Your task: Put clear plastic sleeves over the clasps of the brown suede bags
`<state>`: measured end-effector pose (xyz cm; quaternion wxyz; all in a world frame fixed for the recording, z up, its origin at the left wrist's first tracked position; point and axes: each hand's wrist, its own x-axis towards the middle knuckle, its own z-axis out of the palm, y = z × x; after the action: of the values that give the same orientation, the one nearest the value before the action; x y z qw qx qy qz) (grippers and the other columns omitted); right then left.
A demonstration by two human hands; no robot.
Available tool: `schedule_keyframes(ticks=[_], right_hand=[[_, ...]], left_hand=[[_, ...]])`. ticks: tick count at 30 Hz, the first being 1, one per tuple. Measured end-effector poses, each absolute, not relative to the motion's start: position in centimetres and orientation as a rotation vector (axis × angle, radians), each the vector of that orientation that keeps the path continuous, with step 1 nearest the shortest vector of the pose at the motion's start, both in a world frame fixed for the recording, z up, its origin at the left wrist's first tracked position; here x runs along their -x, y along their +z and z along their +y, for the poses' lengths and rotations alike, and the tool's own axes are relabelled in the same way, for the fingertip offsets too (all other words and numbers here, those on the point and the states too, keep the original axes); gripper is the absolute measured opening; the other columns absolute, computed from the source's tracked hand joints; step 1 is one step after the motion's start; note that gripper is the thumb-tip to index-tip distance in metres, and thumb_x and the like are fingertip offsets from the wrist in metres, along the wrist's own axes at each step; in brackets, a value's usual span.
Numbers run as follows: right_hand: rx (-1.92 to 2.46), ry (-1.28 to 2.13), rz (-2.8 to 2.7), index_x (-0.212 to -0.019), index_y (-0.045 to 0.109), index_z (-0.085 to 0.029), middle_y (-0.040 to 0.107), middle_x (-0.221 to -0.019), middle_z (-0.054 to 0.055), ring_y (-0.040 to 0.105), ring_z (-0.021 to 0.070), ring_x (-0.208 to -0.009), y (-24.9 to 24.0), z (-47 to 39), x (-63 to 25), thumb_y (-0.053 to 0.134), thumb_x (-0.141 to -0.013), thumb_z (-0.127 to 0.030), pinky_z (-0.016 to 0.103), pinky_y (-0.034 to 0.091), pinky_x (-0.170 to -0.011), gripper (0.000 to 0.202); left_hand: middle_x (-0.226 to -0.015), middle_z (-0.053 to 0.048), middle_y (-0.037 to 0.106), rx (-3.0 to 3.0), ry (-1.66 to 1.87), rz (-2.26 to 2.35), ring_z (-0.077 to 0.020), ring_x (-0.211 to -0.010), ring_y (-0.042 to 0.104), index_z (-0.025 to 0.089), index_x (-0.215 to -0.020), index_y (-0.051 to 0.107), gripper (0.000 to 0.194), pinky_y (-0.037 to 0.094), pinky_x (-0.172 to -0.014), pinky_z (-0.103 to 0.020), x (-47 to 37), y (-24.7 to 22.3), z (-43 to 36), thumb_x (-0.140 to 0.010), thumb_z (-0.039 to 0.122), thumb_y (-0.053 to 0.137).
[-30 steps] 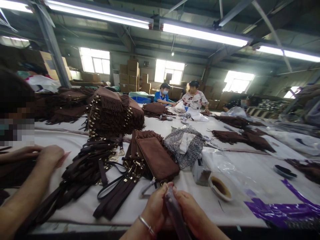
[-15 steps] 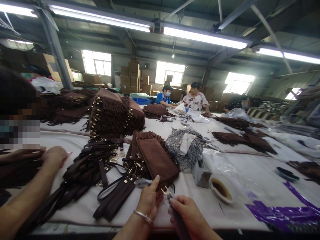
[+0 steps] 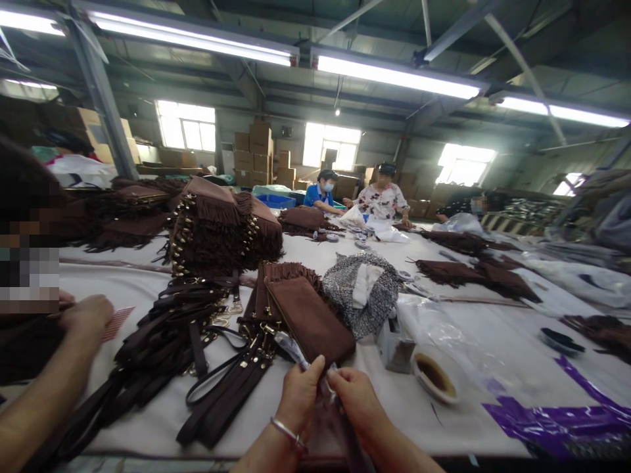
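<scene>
Near the table's front edge, my left hand (image 3: 302,393) is closed, its thumb and fingers pinching clear plastic wrap (image 3: 292,348) beside a metal clasp. Close on its right, my right hand (image 3: 355,402) grips the top of a dark brown strap (image 3: 349,447), which hangs toward me. The clasp (image 3: 331,391) lies between the two hands, partly hidden by fingers and plastic. A brown fringed pouch (image 3: 313,318) rests just beyond my fingertips. Left of it lie dark wrist straps (image 3: 224,394) with gold hardware.
Brown fringed bags (image 3: 211,226) are stacked behind a heap of straps (image 3: 152,341). Right of the pouch are a speckled cloth (image 3: 362,292), a metal box (image 3: 396,348), a tape roll (image 3: 435,374) and purple plastic (image 3: 557,424). A person's arm (image 3: 64,368) reaches in at left.
My hands have come closer together around the clasp. The plastic wrap at my left hand now points up and away, and my right hand has moved up the strap.
</scene>
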<state>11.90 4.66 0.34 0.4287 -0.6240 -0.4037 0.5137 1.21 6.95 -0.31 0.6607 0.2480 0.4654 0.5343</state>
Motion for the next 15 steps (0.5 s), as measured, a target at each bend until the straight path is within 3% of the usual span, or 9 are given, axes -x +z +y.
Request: schedule_keyframes(ticks=[7, 15], right_hand=[[1.387, 1.374, -0.968, -0.065, 0.060, -0.015, 0.056, -0.053, -0.002, 0.047, 0.0112, -0.050, 0.1, 4.2, -12.0, 0.069, -0.065, -0.056, 0.023, 0.036, -0.049, 0.042], [1.367, 1.362, -1.054, -0.079, 0.065, -0.013, 0.061, -0.062, 0.000, 0.048, 0.0123, -0.054, 1.0, 2.2, -12.0, 0.066, -0.073, -0.047, 0.023, 0.037, -0.050, 0.035]], left_hand=[[-0.083, -0.011, 0.072, -0.565, 0.978, 0.924, -0.0204, -0.067, 0.067, 0.013, -0.094, 0.066, 0.042, 0.052, -0.055, -0.030, 0.7, 0.6, 4.9, -0.073, 0.048, 0.073], [-0.050, 0.002, 0.056, -0.797, 1.031, 1.198, -0.0107, -0.047, 0.047, 0.014, -0.067, 0.069, 0.031, 0.035, -0.045, -0.022, 0.8, -0.2, 4.0, -0.064, 0.043, 0.079]])
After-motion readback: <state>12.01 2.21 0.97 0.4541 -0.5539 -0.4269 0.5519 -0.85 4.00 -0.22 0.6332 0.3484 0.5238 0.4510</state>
